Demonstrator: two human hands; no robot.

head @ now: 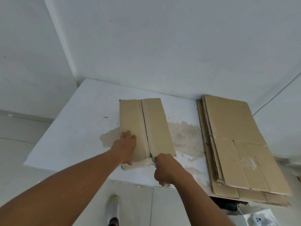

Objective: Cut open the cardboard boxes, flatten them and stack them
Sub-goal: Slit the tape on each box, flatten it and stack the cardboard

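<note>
A closed cardboard box lies in the middle of a white table, with a split running down its top seam between the two flaps. My left hand presses flat on the left flap, thumb hooked over the near edge. My right hand grips a blue-handled cutter, whose blade sits at the near end of the seam. A stack of flattened cardboard boxes lies on the table to the right, overhanging the near edge.
White walls meet behind the table at the far left corner. The tabletop has peeled, stained patches around the box. A foot in a sock stands on the tiled floor below. A thin cable runs down the right wall.
</note>
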